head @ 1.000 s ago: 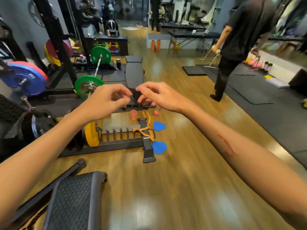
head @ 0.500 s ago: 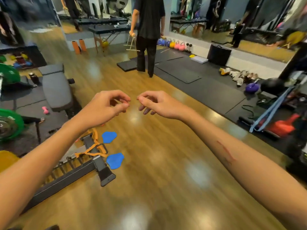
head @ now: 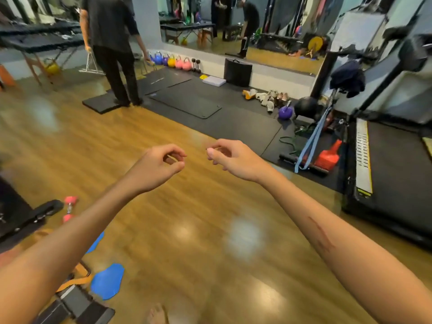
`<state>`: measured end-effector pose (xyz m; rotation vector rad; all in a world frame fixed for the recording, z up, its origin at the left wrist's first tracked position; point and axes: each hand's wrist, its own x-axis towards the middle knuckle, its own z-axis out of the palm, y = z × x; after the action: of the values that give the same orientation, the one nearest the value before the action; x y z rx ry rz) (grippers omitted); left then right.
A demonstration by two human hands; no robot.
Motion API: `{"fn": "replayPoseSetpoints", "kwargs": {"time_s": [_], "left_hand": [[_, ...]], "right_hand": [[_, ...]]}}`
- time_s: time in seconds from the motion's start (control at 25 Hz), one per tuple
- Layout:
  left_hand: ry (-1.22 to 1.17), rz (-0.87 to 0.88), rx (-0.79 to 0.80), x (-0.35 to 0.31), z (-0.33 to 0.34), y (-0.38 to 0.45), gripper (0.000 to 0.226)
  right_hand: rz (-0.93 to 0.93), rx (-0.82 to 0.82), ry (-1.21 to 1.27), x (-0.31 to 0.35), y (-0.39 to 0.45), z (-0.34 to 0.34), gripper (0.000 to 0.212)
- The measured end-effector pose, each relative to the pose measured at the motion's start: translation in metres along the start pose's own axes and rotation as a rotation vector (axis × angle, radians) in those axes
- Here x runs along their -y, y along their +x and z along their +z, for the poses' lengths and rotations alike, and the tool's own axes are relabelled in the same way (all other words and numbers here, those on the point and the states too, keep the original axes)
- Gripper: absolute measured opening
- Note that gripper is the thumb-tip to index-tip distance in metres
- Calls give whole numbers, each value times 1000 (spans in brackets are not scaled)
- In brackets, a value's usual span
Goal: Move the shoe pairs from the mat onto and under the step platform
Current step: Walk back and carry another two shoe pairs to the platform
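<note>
Several pairs of shoes (head: pixel 268 98), pale, tan and one orange, lie in a loose row on the black floor mat (head: pixel 233 122) near the mirror wall, far ahead on the right. My left hand (head: pixel 156 167) and my right hand (head: pixel 233 157) are stretched out in front of me over the wooden floor, well short of the shoes. Both have loosely curled fingers and hold nothing. A flat pale block (head: pixel 214 81) lies on the mat left of the shoes; I cannot tell if it is the step platform.
A person in black (head: pixel 112 43) stands at the mat's left edge. A treadmill (head: pixel 392 164) fills the right side. A purple kettlebell (head: pixel 285 112), straps and a red object (head: pixel 328 155) sit beside the shoes. A pink dumbbell (head: pixel 69 208) and blue discs (head: pixel 107 281) lie lower left.
My view has swung right, away from the weight rack and bench toward the mats, shoes and treadmill. Both hands stay raised in front, close together and holding nothing.
</note>
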<state>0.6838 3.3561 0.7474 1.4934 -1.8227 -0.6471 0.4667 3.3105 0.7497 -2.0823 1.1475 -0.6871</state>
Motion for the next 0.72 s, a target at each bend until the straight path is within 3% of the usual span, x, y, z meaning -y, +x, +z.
{"fn": "replayPoseSetpoints", "kwargs": {"time_s": [0.44, 0.72], "left_hand": [[-149, 169, 192, 96, -39, 275, 16], [-204, 179, 279, 136, 9, 415, 15]], "right_hand": [[255, -304, 0, -69, 188, -47, 33], [307, -302, -3, -151, 309, -88, 33]]}}
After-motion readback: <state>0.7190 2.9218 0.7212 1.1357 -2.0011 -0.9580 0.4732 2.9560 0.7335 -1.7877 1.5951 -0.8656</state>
